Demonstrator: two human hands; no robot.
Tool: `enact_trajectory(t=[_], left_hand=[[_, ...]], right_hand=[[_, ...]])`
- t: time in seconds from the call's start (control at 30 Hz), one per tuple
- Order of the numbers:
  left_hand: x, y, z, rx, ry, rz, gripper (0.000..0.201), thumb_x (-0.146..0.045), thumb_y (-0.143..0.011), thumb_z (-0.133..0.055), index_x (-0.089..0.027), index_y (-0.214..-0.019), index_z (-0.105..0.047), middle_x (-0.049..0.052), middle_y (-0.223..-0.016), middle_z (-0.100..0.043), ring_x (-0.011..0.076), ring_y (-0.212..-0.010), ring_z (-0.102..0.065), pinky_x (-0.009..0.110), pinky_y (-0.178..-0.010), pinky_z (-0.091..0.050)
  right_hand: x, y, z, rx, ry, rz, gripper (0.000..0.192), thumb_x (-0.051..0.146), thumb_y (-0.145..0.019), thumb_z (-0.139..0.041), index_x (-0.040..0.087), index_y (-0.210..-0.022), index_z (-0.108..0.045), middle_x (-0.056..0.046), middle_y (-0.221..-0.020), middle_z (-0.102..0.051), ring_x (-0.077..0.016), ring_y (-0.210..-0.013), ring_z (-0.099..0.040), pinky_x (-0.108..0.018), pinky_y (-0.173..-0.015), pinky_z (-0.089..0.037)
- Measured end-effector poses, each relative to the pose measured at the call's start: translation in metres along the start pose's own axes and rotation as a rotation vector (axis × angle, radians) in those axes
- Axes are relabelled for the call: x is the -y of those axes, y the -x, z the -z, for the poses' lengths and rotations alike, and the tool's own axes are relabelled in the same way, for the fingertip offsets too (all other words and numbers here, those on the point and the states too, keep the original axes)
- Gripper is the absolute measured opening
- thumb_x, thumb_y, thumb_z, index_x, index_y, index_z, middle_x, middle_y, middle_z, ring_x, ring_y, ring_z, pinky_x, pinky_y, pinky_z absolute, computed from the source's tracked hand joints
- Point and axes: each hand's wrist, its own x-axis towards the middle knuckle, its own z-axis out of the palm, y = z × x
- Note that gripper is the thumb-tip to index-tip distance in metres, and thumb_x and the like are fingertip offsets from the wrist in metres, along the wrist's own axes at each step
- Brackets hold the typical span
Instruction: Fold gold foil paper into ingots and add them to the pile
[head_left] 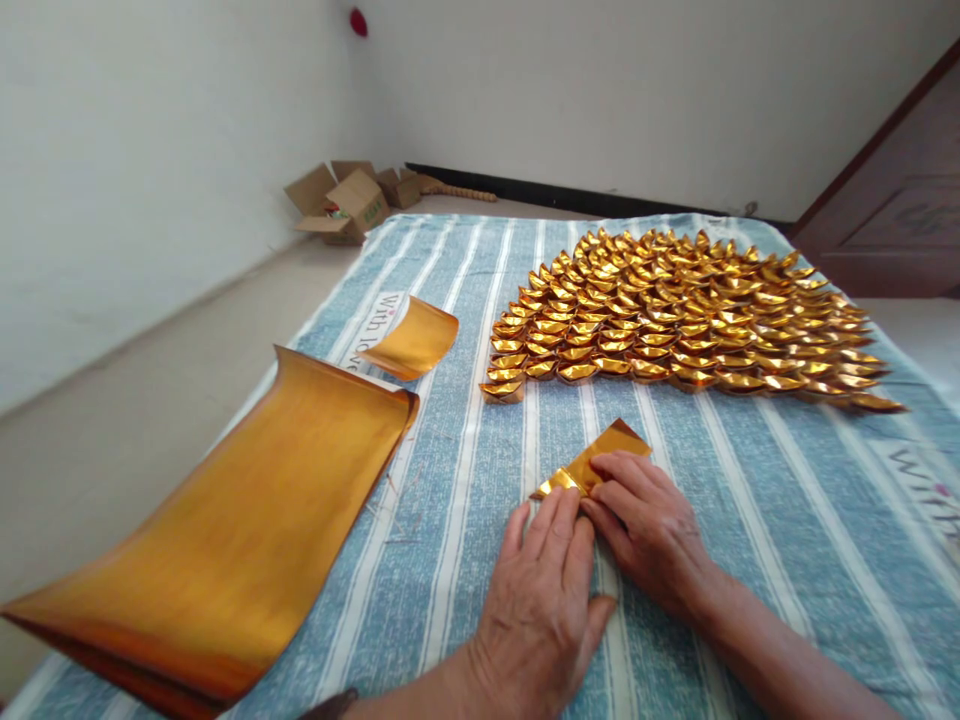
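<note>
A folded sheet of gold foil paper [609, 452] lies on the striped cloth in front of me, its narrow left end creased over and shiny. My left hand [546, 580] rests palm down, with its fairly straight fingertips pressing on the near edge of that end. Beside it, my right hand [651, 525] has its fingers bent over the paper's near side, thumb and fingers closed on the edge. Beyond both hands stand many folded gold paper ingots [675, 310] in close rows.
A large stack of gold foil sheets [225, 510] curls at the left, with a single loose curved sheet [416, 340] behind it. The blue and white striped cloth [450, 560] covers the table. Open cardboard boxes [345, 205] sit on the floor by the wall.
</note>
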Motion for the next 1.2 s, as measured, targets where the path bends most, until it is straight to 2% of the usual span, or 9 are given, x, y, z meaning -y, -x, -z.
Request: enact_trajectory(t=[0.53,1.2], left_hand=[[-0.0016,-0.0022,0.0007,0.020,0.027,0.032,0.041,-0.037,-0.092,-0.045,-0.007,-0.117,-0.057,0.019,-0.129,-0.057,0.0330,-0.120,-0.052,0.053,-0.095,-0.046],[-0.0026,-0.0024,0.0023,0.023,0.061,0.041,0.040,-0.035,-0.089,-0.050,-0.009,-0.118,-0.056,0.017,-0.129,-0.058,0.0322,-0.120,-0.052,0.051,-0.097,-0.043]], right_hand=[[-0.0022,0.0017,-0.0005,-0.010,0.013,0.035,0.019,0.016,-0.091,-0.051,0.013,-0.075,-0.061,-0.012,-0.098,-0.064,-0.0241,-0.095,-0.058,-0.041,-0.082,-0.050],[-0.0014,0.0009,0.0012,0.005,0.022,0.035,0.023,0.017,-0.092,-0.048,0.015,-0.072,-0.060,-0.011,-0.099,-0.064,-0.0227,-0.095,-0.057,-0.040,-0.084,-0.049]])
